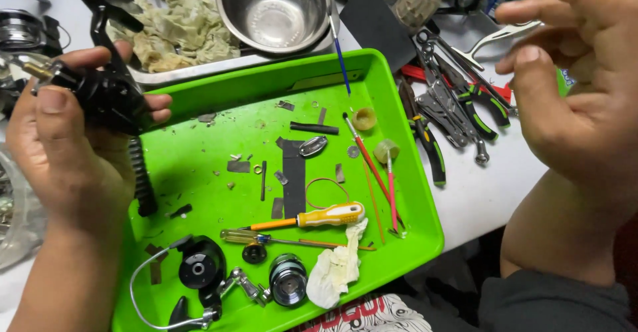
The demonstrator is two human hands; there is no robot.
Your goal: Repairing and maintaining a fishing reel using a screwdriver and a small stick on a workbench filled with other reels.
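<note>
The black fishing-reel body [106,96] sits clamped in the left hand [63,146], handle stem pointing down toward the green tray [399,106], while the right hand [578,99] hovers well apart at the far side, fingers loosely spread and empty.

Bare forearms, dark sleeve at right elbow

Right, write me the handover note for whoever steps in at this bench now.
Left hand: gripping the black fishing-reel body, held over the left edge of the bright green plastic tray.
Right hand: raised above the table at right, fingers curled, holding nothing that shows.
In the tray: black rotor with wire bail arm, round metal spool, yellow-handled screwdriver, crumpled white tissue, small parts.
Done: reel looks taken apart.
Left: parts lie loose, not reassembled.
</note>
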